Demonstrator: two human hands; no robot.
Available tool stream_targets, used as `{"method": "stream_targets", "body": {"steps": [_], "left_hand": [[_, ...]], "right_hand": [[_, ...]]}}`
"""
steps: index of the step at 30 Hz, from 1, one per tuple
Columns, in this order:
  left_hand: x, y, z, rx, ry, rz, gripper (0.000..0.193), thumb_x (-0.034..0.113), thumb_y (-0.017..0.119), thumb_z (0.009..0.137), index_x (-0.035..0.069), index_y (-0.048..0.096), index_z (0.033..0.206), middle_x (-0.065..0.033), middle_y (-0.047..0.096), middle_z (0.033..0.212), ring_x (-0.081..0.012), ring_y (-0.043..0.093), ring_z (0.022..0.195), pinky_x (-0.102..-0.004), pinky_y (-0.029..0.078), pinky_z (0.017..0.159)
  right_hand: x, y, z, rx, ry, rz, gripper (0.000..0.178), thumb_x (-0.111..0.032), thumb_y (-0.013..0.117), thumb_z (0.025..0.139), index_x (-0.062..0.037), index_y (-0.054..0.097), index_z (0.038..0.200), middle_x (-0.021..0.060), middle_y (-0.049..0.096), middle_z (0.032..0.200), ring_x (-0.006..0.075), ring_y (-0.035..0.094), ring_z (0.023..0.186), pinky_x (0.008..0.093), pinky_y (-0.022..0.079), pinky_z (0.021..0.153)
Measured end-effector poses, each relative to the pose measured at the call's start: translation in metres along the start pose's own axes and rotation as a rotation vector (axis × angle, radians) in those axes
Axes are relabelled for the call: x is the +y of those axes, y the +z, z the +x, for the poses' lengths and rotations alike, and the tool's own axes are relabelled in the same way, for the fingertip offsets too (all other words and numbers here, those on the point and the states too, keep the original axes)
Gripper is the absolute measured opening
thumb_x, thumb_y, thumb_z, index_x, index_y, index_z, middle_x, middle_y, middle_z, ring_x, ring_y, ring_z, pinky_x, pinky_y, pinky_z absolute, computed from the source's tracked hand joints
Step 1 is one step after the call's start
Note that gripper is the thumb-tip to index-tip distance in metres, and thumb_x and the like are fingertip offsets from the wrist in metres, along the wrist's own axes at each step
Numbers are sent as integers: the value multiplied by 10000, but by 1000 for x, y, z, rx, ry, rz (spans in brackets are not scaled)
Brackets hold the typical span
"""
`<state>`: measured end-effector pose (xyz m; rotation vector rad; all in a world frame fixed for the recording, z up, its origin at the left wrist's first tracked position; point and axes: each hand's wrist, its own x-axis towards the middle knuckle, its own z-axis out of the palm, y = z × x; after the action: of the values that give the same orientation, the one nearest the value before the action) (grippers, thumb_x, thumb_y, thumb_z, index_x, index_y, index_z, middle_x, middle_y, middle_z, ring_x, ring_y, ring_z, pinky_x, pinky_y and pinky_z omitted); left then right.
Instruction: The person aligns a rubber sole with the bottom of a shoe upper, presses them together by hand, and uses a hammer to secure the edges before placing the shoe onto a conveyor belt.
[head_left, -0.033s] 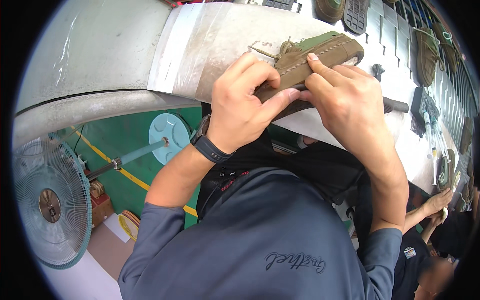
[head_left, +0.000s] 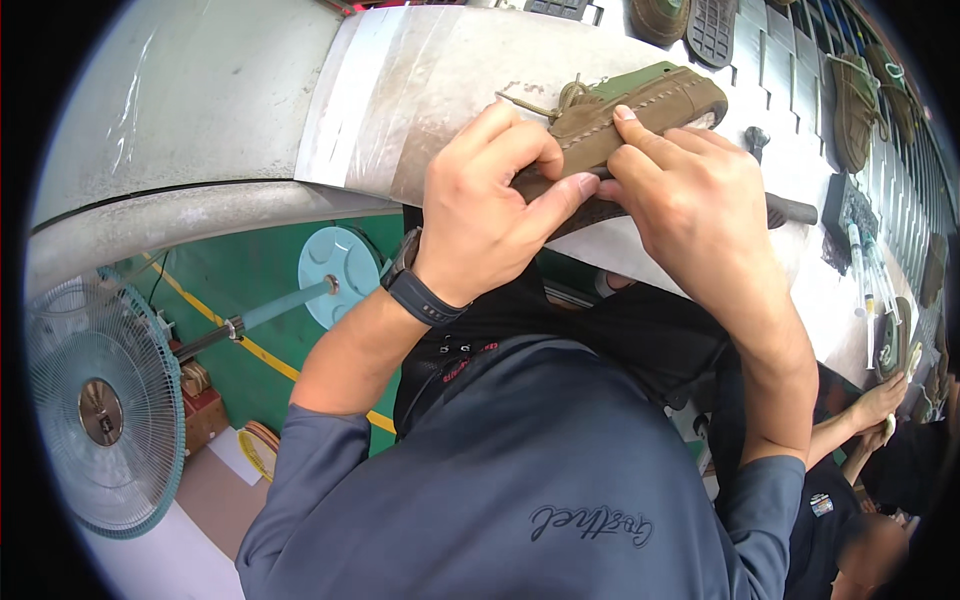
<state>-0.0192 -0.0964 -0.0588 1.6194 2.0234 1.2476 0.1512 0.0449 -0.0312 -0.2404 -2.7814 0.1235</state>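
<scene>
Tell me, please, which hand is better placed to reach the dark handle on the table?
Right, most likely: the dark handle lies beside the right hand, while the left hand is farther off. Both grip the brown shoe, so the left might have to hold it alone.

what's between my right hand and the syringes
In the head view, a dark rod-like handle next to the right hand, then a black block beside the syringes, plus some pale bench top.
</scene>
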Motion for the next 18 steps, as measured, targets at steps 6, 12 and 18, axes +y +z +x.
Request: {"method": "stream_targets", "body": {"steps": [6,12,18], "left_hand": [[-6,-6,50,-220,-93,-64,326,265,906,859,2,721,908,-67,675,886,-136,641,760,-296,534,708],[-7,77,148,-452,154,106,899,609,875,772,-17,655,1378,-277,733,1229,-387,710,1174,-435,539,1042],[-9,63,150,-515,110,-451,606,186,852,811,17,654,1358,-106,731,1195,-165,682,1107,-332,550,1003]], "right_hand": [[11,-24,-18,-67,145,14,260,-147,862,762,-32,704,934,179,696,1342,278,729,1019,410,599,854],[42,-66,-68,-149,418,37,332,-53,828,798,-37,629,1064,181,716,1148,367,699,1026,455,543,891],[13,-68,-58,359,656,931,342,41,801,890,-2,578,1146,76,726,980,146,718,928,300,572,862]]}}
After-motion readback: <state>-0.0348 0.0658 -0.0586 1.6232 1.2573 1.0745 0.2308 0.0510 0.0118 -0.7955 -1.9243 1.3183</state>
